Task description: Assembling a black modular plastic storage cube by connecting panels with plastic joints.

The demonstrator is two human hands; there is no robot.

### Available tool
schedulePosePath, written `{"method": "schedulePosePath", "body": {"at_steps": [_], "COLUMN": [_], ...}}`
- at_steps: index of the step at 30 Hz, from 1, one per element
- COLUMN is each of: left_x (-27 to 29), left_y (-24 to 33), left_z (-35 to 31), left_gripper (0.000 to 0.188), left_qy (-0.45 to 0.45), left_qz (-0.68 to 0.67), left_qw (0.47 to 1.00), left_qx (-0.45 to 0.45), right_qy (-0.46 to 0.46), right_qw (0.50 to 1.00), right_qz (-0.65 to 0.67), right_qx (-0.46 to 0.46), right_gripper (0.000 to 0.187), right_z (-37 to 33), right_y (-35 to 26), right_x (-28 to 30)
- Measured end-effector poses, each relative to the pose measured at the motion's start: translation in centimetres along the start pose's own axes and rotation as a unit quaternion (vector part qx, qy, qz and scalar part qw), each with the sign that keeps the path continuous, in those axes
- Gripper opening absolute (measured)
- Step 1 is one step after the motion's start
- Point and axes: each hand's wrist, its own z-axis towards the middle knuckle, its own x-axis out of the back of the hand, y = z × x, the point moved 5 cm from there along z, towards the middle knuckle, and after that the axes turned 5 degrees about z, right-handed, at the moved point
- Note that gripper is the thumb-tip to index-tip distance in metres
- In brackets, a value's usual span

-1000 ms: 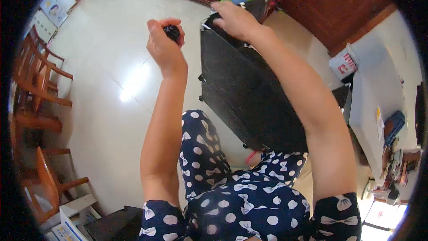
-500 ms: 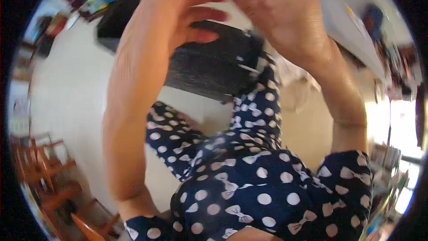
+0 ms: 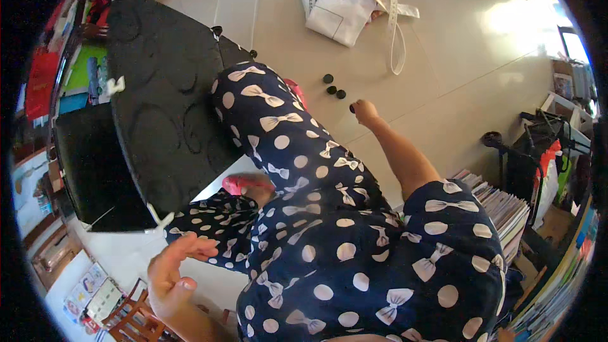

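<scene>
A small dark piece point(image 3: 352, 108) is at the fingertips of the right hand point(image 3: 366, 113), over the pale tiled floor point(image 3: 418, 130) to the right of the person. The fingers are closed around it and hide most of it, so its full shape cannot be told; a fingertip hold probably suits something so small. Just beyond, to the left, three black round caps point(image 3: 341, 94) lie loose on the floor in a close cluster, two of them side by side. Grouped like that, within arm's reach, they are likely easy to pick up one at a time.

Farther off lies a white bag point(image 3: 342, 12), slumped on its side with its strap trailing, perhaps set there to leave the nearer floor free.

To the left stands a black panelled unit point(image 3: 171, 82) with a swirl pattern. White connectors point(image 3: 116, 85) show along its left edge and corners, apparently there to join the panels. A patterned trouser leg point(image 3: 278, 98) overlaps its right edge; whether they touch cannot be told.

The left hand point(image 3: 170, 272) is near the unit's near corner, fingers loosely bent, thumb well apart, with nothing seen in it; it seems free of any load.

On the near right, a stack of papers point(image 3: 491, 206) sits beside the person's sleeve.
</scene>
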Motion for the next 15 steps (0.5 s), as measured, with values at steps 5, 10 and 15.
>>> {"method": "schedulePosePath", "body": {"at_steps": [5,10,15], "left_x": [-1.0,0.0,1.7], "left_y": [-0.7,-2.8,-3.3], "left_z": [-0.9,0.4,-1.6], "left_gripper": [0.076,0.074,0.07], "left_qy": [0.107,0.079,0.129], "left_qz": [0.026,0.007,0.045], "left_qw": [0.982,0.987,0.967], "left_qx": [0.155,0.141,0.214], "right_qy": [-0.235,-0.015,-0.017], "right_qw": [0.968,0.888,0.898], "right_qz": [0.01,0.316,0.322], "right_qx": [-0.092,-0.334,-0.298], "right_gripper": [0.032,0.031,0.042], "right_z": [2.3,3.5,4.6], "right_y": [-2.7,1.6,-4.8], "right_x": [-8.0,-7.1,-3.7]}}
